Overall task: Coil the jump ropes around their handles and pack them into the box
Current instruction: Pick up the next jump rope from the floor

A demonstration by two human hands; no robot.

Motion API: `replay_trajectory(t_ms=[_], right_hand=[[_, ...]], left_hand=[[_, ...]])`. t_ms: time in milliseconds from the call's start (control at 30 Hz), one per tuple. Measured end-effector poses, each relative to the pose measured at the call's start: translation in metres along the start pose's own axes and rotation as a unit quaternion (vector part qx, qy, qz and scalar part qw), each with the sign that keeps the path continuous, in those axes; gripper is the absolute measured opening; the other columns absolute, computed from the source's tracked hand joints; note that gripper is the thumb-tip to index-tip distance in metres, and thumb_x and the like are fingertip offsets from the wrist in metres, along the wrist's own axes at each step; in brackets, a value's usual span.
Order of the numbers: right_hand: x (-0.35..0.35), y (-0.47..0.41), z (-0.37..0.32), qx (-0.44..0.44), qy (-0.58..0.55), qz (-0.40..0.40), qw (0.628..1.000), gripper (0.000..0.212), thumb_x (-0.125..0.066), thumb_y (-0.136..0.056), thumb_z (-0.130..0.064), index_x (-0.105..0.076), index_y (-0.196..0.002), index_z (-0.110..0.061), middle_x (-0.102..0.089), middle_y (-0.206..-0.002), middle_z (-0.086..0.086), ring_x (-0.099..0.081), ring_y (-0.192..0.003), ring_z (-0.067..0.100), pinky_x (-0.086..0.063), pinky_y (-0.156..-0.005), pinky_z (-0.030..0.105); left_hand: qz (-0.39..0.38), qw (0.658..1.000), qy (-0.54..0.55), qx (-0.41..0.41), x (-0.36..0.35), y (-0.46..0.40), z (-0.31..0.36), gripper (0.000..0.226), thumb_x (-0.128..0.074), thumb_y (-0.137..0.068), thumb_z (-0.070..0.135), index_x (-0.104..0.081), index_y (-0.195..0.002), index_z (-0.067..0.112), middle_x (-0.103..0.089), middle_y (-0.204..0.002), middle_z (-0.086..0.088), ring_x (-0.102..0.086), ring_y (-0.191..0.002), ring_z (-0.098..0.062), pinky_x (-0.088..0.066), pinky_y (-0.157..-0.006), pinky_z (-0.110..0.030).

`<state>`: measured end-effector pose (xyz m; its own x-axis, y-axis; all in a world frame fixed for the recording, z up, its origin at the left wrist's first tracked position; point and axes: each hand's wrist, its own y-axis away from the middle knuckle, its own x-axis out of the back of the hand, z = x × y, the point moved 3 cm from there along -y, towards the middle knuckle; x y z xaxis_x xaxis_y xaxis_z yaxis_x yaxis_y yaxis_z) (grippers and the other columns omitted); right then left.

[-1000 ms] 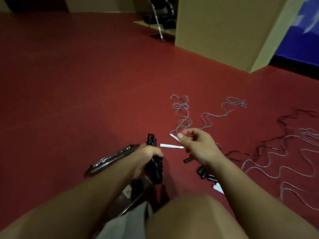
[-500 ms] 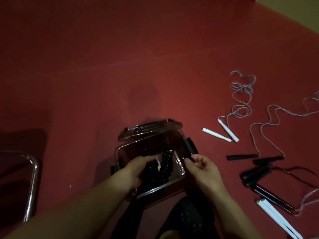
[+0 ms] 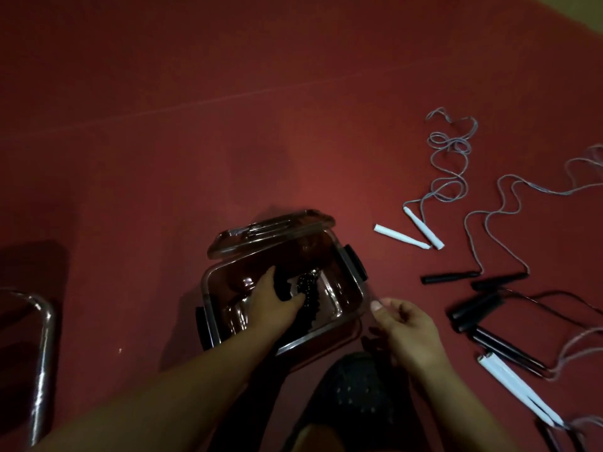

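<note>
We hold the black coiled jump rope (image 3: 308, 300) in our left hand (image 3: 272, 303), fingers curled round it, down inside the clear box (image 3: 350, 316). Just right of that grip, our right hand (image 3: 403, 327) hangs loose, holding nothing.

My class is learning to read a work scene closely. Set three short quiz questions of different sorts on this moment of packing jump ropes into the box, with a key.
1. True or false: the left hand is inside the clear box, holding a coiled black rope.
2. Where is the right hand? A inside the box; B just outside the box's right side, holding nothing visible; C on the white handles.
3. Fill in: the box's lid stands ____ at the far side.

Key: 1 true; 2 B; 3 open.
</note>
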<state>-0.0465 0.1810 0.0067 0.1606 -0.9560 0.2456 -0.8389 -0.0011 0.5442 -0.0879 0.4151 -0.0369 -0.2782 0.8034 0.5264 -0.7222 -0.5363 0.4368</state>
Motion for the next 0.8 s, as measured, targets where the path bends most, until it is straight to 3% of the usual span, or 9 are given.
replay_trajectory(t_ms=[133, 233, 333, 400, 433, 500, 567, 700, 800], right_hand=[[0.027, 0.020, 0.013, -0.027, -0.033, 0.038, 0.998, 0.014, -0.067, -0.091, -0.022, -0.069, -0.094, -0.008, -0.068, -0.077, 0.007, -0.056, -0.061, 0.017, -0.045, -0.045, 0.018], [0.056, 0.033, 0.007, 0.007, -0.017, 0.073, 0.997, 0.017, -0.067, -0.091, -0.026, -0.068, -0.084, -0.011, -0.064, -0.069, 0.003, -0.052, -0.057, 0.015, -0.045, -0.055, 0.024], [0.104, 0.048, -0.006, 0.053, 0.000, 0.119, 0.991, 0.023, -0.069, -0.089, -0.032, -0.066, -0.079, -0.012, -0.062, -0.063, 0.000, -0.051, -0.057, 0.016, -0.044, -0.060, 0.030], [0.138, 0.058, -0.016, 0.085, 0.020, 0.151, 0.985, 0.024, -0.070, -0.088, -0.033, -0.067, -0.076, -0.013, -0.064, -0.059, -0.006, -0.053, -0.054, 0.009, -0.045, -0.062, 0.029], [0.159, 0.063, -0.019, 0.093, 0.031, 0.170, 0.981, 0.025, -0.070, -0.088, -0.033, -0.067, -0.074, -0.013, -0.063, -0.057, -0.008, -0.054, -0.053, 0.006, -0.045, -0.063, 0.028], [0.202, 0.075, -0.025, 0.096, 0.064, 0.214, 0.970, 0.028, -0.071, -0.086, -0.039, -0.067, -0.075, -0.014, -0.062, -0.061, -0.009, -0.056, -0.060, 0.009, -0.049, -0.068, 0.032], [0.250, 0.093, -0.029, 0.092, 0.100, 0.245, 0.960, 0.034, -0.071, -0.084, -0.046, -0.067, -0.079, -0.013, -0.062, -0.066, -0.005, -0.057, -0.065, 0.017, -0.052, -0.073, 0.038], [0.336, 0.144, -0.026, 0.049, 0.256, 0.254, 0.931, 0.033, -0.068, -0.083, -0.053, -0.069, -0.083, -0.020, -0.065, -0.076, -0.004, -0.060, -0.074, 0.015, -0.047, -0.073, 0.028], [0.388, 0.181, -0.002, 0.000, 0.310, 0.288, 0.906, 0.031, -0.069, -0.082, -0.053, -0.072, -0.092, -0.024, -0.069, -0.087, -0.002, -0.063, -0.085, 0.016, -0.045, -0.074, 0.025]], left_hand=[[-0.049, 0.989, 0.008, -0.138, -0.003, 0.031, 0.062, 0.076, -0.078, -0.079, 0.038, -0.042, -0.145, 0.025, -0.046, -0.144, 0.007, -0.046, -0.130, -0.011, -0.039, -0.109, -0.032], [-0.151, 0.967, -0.023, -0.207, -0.015, 0.056, 0.111, 0.069, -0.078, -0.078, 0.043, -0.046, -0.139, 0.033, -0.057, -0.131, 0.000, -0.058, -0.119, -0.020, -0.045, -0.104, -0.036], [-0.213, 0.934, -0.076, -0.276, -0.034, 0.083, 0.160, 0.058, -0.074, -0.082, 0.044, -0.050, -0.134, 0.032, -0.057, -0.125, 0.010, -0.055, -0.115, -0.002, -0.038, -0.096, -0.016], [-0.228, 0.920, -0.085, -0.306, -0.044, 0.098, 0.196, 0.050, -0.073, -0.084, 0.040, -0.054, -0.128, 0.026, -0.062, -0.112, 0.010, -0.059, -0.098, 0.012, -0.038, -0.076, -0.005], [-0.237, 0.913, -0.097, -0.318, -0.053, 0.105, 0.213, 0.051, -0.073, -0.083, 0.043, -0.055, -0.127, 0.025, -0.064, -0.108, 0.007, -0.061, -0.096, 0.009, -0.040, -0.072, -0.007], [-0.257, 0.899, -0.127, -0.331, -0.072, 0.122, 0.249, 0.063, -0.071, -0.073, 0.063, -0.056, -0.124, 0.030, -0.065, -0.114, 0.004, -0.067, -0.101, -0.012, -0.049, -0.087, -0.021], [-0.270, 0.895, -0.117, -0.335, -0.100, 0.142, 0.284, 0.067, -0.069, -0.061, 0.076, -0.061, -0.111, 0.032, -0.066, -0.116, 0.004, -0.067, -0.100, -0.018, -0.053, -0.092, -0.034], [-0.299, 0.873, -0.133, -0.361, -0.155, 0.206, 0.336, 0.043, -0.066, -0.082, 0.060, -0.068, -0.095, 0.019, -0.067, -0.094, 0.004, -0.062, -0.094, -0.017, -0.041, -0.080, -0.025], [-0.336, 0.824, -0.191, -0.414, -0.195, 0.259, 0.346, 0.041, -0.063, -0.084, 0.060, -0.070, -0.095, 0.021, -0.068, -0.096, 0.006, -0.061, -0.095, -0.016, -0.043, -0.082, -0.024]])
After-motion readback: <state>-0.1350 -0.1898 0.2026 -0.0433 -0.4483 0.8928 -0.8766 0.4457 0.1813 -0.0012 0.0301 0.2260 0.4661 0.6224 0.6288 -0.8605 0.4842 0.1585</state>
